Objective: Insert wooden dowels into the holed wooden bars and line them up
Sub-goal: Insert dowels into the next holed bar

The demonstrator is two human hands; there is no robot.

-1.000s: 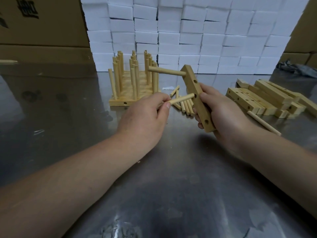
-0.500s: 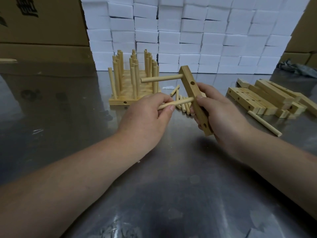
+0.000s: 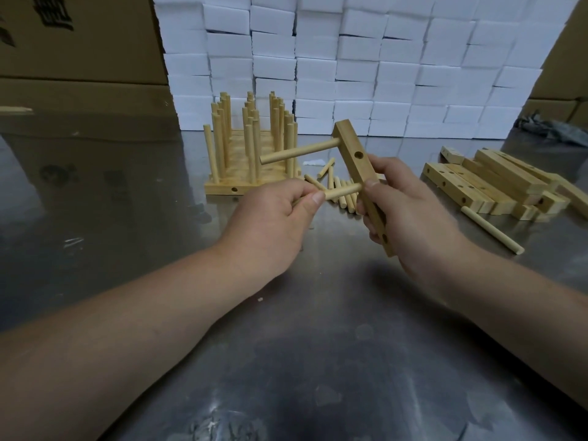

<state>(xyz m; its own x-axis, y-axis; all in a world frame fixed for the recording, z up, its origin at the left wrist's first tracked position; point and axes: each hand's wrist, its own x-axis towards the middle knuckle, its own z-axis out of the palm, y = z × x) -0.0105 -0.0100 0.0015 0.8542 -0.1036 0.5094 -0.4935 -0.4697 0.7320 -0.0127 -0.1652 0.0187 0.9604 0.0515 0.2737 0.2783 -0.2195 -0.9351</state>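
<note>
A scuffed, reflective metal table [image 3: 318,345] fills the workroom, backed by a wall of stacked white boxes [image 3: 350,58] with brown cartons [image 3: 79,43] at either side. Above its middle a person's right hand [image 3: 413,218] grips a holed bar [image 3: 353,157] held nearly upright, fingers curled behind it and the thumb pressed on its front face. One seated dowel [image 3: 296,154] juts leftward from near the bar's top, with an open hole just below it. The left hand [image 3: 270,224] pinches a second dowel [image 3: 342,192] between thumb and forefinger, its far tip against the bar beside the right thumb. Compared with a second ago, the seated dowel's free end has dipped from slightly raised to sloping downward as the bar turned in the grip, while the second dowel's tip has stayed at the bar's middle. The thumb covers that spot, so whether the tip has entered a hole cannot be told. Behind the hands lie loose dowels [image 3: 324,168], partly hidden by the bar and fingers; left of them stands a row of finished bars [image 3: 251,144] with dowels upright. At right sits a pile of bare bars [image 3: 477,183], a lone dowel [image 3: 491,230] just in front.
</note>
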